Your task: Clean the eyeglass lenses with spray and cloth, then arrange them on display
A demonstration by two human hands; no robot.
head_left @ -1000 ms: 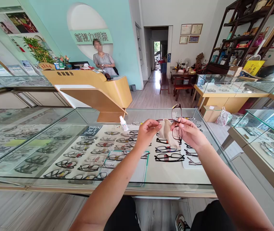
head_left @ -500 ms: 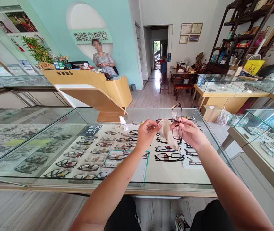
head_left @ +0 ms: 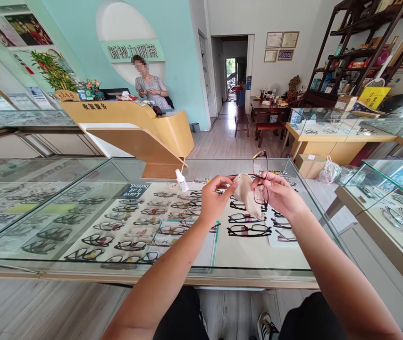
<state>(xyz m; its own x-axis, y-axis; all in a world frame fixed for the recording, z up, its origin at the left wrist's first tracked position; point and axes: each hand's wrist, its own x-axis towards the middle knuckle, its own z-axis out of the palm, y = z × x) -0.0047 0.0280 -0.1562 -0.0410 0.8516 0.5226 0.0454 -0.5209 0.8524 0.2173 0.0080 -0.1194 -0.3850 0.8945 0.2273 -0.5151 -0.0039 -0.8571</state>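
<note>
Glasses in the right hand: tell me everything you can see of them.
The glasses have slim, dark rims and see-through lenses, with a small yellowish patch near the top; the frame's material can't be told. They are turned on end, one lens above the other, above the glass display case. The right hand grips them around the middle, hiding the bridge. A pale cloth is close beside the lower lens; whether it touches is unclear.

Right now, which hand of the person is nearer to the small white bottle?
Left. The left hand is just right of the white bottle in view; the right hand, holding glasses, is farther right, beyond the cloth.
</note>
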